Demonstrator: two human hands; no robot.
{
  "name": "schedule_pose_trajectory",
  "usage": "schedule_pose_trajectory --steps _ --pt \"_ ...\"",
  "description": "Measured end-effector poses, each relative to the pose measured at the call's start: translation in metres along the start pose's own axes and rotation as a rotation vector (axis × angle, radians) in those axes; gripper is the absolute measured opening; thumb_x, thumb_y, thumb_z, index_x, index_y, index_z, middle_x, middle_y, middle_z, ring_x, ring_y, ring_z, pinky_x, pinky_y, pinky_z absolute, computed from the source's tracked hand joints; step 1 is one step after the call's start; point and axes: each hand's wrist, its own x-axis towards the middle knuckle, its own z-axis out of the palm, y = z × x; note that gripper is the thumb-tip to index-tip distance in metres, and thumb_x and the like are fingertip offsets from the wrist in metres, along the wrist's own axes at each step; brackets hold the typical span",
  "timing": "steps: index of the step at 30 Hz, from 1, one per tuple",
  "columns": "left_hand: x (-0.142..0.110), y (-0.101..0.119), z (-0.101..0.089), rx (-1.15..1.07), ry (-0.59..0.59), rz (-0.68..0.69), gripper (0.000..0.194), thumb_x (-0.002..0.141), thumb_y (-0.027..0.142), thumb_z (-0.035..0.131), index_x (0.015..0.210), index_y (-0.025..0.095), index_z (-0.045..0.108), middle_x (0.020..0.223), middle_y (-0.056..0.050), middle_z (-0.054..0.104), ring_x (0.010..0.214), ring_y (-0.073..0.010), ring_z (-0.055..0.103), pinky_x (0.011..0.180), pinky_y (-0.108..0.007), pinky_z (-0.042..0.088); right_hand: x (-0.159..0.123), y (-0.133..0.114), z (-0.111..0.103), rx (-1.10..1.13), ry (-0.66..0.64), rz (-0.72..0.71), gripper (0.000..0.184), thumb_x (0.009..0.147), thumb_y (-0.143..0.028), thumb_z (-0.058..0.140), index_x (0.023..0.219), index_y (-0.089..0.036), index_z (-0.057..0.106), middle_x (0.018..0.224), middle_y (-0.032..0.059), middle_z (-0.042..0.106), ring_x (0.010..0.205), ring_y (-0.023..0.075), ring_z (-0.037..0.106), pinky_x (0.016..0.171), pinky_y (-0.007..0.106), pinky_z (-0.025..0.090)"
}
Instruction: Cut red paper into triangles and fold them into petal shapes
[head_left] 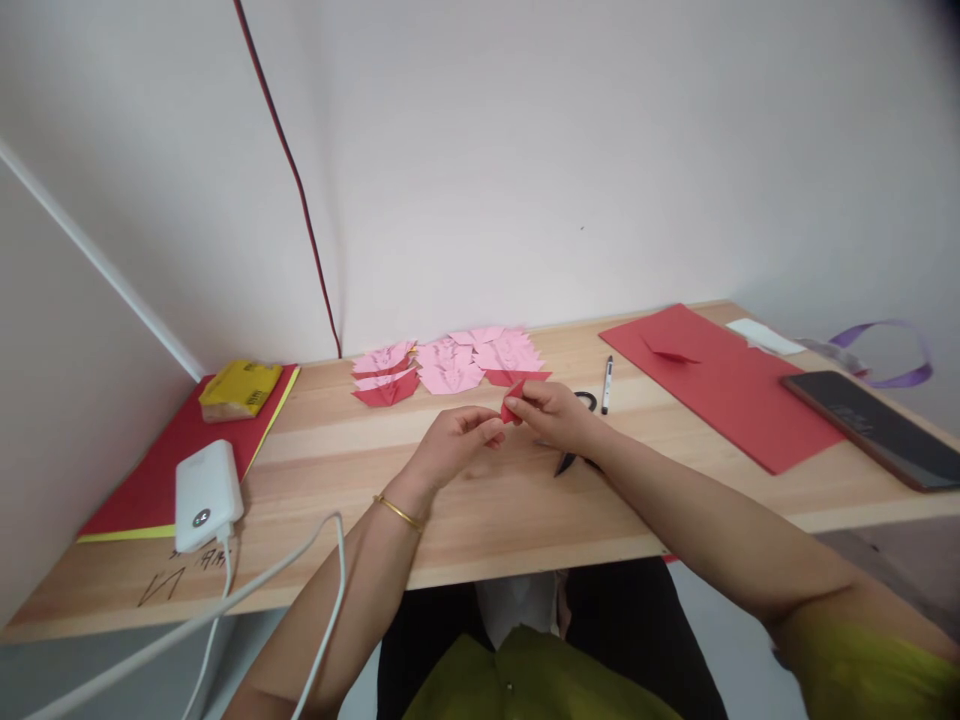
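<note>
Above the middle of the table I hold a small folded piece of red paper (511,404). My right hand (553,414) pinches it between thumb and fingers from the right. On its lower left side, my left hand (463,436) has its fingertips closed at the paper's edge. Partly hidden under my right hand and wrist lies a pair of black-handled scissors (566,463). Just beyond my hands, folded pink paper pieces (450,365) rest in rows by the wall, with folded red paper pieces (386,389) among them.
A pen (607,385) lies right of the scissors. Further right are red paper sheets (724,385), another folded red piece (673,354) and a phone (874,425). At left, a yellow packet (240,389) and a white power bank (208,494) with a cable (281,575) rest by dark red sheets (142,490).
</note>
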Motion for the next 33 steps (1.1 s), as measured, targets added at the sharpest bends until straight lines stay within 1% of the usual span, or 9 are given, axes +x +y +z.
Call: schedule_pose_trajectory --steps 4,9,15,19,22,25,27,30,33 --pt "0.002 -0.003 0.003 0.016 0.034 -0.006 0.033 0.075 0.044 0.063 0.083 0.012 0.067 0.073 -0.004 0.064 0.066 -0.012 0.057 0.067 -0.026 0.046 0.001 0.0 0.001 -0.093 0.003 -0.073 0.026 0.087 -0.034 0.048 0.072 -0.017 0.061 0.066 0.0033 0.062 0.061 0.0132 0.055 0.058 0.025 0.041" --pt "0.0 0.0 0.007 0.25 0.123 -0.023 0.023 0.075 0.037 0.061 0.075 0.014 0.064 0.06 0.001 0.057 0.052 -0.008 0.046 0.051 -0.02 0.036 0.0 0.002 0.006 -0.127 -0.042 -0.116 0.027 0.085 -0.038 0.053 0.07 -0.017 0.06 0.065 0.0035 0.062 0.059 0.0132 0.054 0.054 0.024 0.038" --pt "-0.002 0.005 0.007 0.414 0.066 0.065 0.016 0.076 0.03 0.055 0.074 0.016 0.063 0.054 0.004 0.048 0.049 -0.0082 0.039 0.045 -0.02 0.029 0.0 0.001 0.007 -0.086 -0.05 -0.131 0.033 0.088 -0.042 0.048 0.069 -0.018 0.06 0.067 0.0037 0.062 0.059 0.0126 0.053 0.057 0.025 0.04" --pt "-0.002 0.01 0.003 0.423 -0.018 0.088 0.018 0.076 0.031 0.055 0.067 0.016 0.06 0.058 0.003 0.049 0.052 -0.0088 0.039 0.048 -0.021 0.031 -0.001 -0.001 0.005 -0.003 -0.096 -0.047 0.043 0.091 -0.045 0.041 0.063 -0.017 0.06 0.06 0.0013 0.057 0.055 0.0113 0.05 0.054 0.024 0.038" --pt "-0.005 0.016 0.0 0.417 -0.092 0.129 0.019 0.077 0.033 0.055 0.069 0.016 0.061 0.063 0.001 0.052 0.057 -0.0103 0.043 0.052 -0.021 0.033 -0.002 0.001 0.005 0.182 -0.161 0.13 0.048 0.09 -0.05 0.039 0.063 -0.017 0.062 0.058 0.0002 0.058 0.053 0.0106 0.051 0.053 0.023 0.039" --pt "-0.008 0.017 -0.001 0.364 -0.151 0.159 0.02 0.078 0.035 0.056 0.073 0.016 0.063 0.068 -0.001 0.055 0.062 -0.0116 0.046 0.057 -0.022 0.036 -0.002 0.004 0.005 0.43 -0.261 0.324 0.049 0.088 -0.056 0.041 0.066 -0.017 0.063 0.057 0.0 0.061 0.053 0.0111 0.054 0.055 0.024 0.042" --pt "-0.007 0.014 -0.001 0.267 -0.14 0.151 0.02 0.077 0.035 0.058 0.075 0.015 0.063 0.069 -0.002 0.057 0.064 -0.0119 0.048 0.06 -0.023 0.039 0.0 0.006 0.004 0.616 -0.295 0.391 0.055 0.086 -0.062 0.037 0.067 -0.018 0.062 0.06 0.0017 0.063 0.056 0.0126 0.057 0.058 0.026 0.045" --pt "-0.002 0.006 -0.002 0.024 0.007 0.116 0.019 0.076 0.033 0.062 0.078 0.014 0.061 0.068 -0.002 0.059 0.064 -0.0112 0.052 0.063 -0.024 0.042 0.004 0.01 0.004 0.849 -0.231 0.428 0.063 0.084 -0.069 0.027 0.069 -0.018 0.06 0.065 0.0046 0.064 0.061 0.0144 0.06 0.063 0.029 0.048" --pt "0.004 -0.002 -0.002 -0.227 0.164 0.071 0.021 0.072 0.033 0.067 0.078 0.016 0.057 0.063 0.001 0.057 0.06 -0.0099 0.053 0.064 -0.025 0.045 0.005 0.012 0.006 0.802 -0.108 0.384 0.051 0.082 -0.065 0.043 0.079 -0.017 0.061 0.074 0.0048 0.065 0.065 0.0134 0.06 0.067 0.03 0.05"
